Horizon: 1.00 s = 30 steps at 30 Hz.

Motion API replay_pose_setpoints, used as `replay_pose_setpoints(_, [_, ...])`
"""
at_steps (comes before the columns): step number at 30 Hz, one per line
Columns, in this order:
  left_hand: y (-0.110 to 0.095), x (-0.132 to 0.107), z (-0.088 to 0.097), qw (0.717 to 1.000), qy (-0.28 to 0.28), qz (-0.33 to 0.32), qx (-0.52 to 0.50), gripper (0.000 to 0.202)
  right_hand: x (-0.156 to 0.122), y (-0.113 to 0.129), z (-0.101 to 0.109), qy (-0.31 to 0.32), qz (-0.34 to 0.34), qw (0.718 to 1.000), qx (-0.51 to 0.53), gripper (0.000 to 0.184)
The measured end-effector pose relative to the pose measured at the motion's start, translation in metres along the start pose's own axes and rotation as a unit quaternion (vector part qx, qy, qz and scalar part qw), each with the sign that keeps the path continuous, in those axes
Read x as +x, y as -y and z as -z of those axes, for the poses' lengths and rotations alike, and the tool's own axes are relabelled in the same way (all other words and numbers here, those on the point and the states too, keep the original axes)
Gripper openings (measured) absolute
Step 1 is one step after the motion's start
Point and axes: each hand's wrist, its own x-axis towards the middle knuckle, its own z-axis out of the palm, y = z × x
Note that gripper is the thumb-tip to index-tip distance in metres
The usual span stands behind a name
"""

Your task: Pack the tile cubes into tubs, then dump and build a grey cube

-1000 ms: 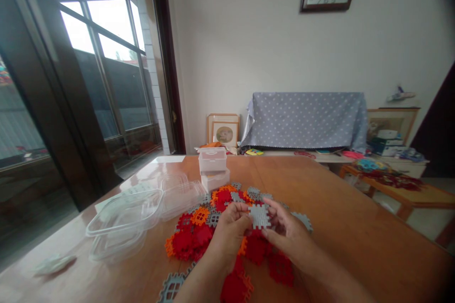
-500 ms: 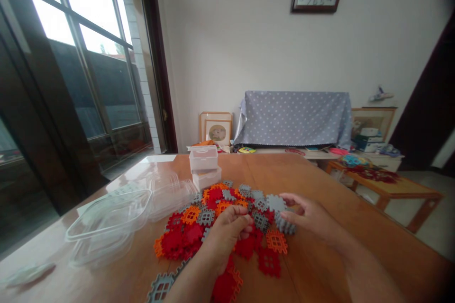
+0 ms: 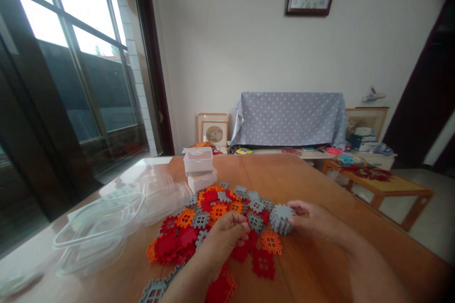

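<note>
This room has a big window on the left side and a wide wooden table (image 3: 320, 189) in front of the person. On the left part of the table lie clear plastic boxes (image 3: 99, 229), and their thin walls are near the table edge, so one careless push of the arm could send them over it. Behind them stand two small white boxes (image 3: 198, 168), one on top of the other, and a knock from the pile could make the top one tip.

In the middle is a wide pile of red, orange and gray plastic pieces (image 3: 213, 218), with waffle-like holes. Some pieces lie loose toward the person, so a moving wrist could push them around. The right side of the table is free wood, and there the hands have the most open room.

The right hand (image 3: 316, 220) is at the pile's right side, and its fingers (image 3: 296, 208) are closed against a gray block (image 3: 280, 219) of joined pieces. If the grip is too weak or uneven, this block could come apart. The left hand (image 3: 222, 241) is curled closed over the pile, and I cannot tell if it holds a piece
</note>
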Motion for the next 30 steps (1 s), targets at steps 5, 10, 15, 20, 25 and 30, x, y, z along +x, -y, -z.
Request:
replay_pose_setpoints(5, [0.000,0.000,0.000,1.000,-0.001,-0.004,-0.001,0.027,-0.006,0.012,-0.003,-0.001,-0.021,0.999,-0.037,0.047])
replay_pose_setpoints(10, [0.002,0.003,0.003,1.000,0.000,0.000,-0.003,0.030,-0.007,0.002,0.000,-0.079,-0.043,0.995,-0.033,0.058])
replay_pose_setpoints(15, [0.002,0.003,0.003,0.999,0.003,-0.022,-0.047,0.037,0.002,0.004,-0.002,-0.199,-0.022,0.978,0.052,0.059])
replay_pose_setpoints(20, [-0.005,0.002,-0.007,0.986,-0.030,-0.030,-0.161,0.037,0.008,0.013,-0.019,-0.284,-0.075,0.935,0.199,0.075])
replay_pose_setpoints(25, [-0.013,-0.001,-0.021,0.978,-0.053,0.017,-0.202,0.050,0.002,0.005,-0.045,-0.295,-0.112,0.924,0.215,0.091])
replay_pose_setpoints(30, [-0.013,0.006,-0.048,0.975,-0.030,0.054,-0.215,0.080,0.002,0.001,-0.064,-0.314,-0.108,0.925,0.182,0.090])
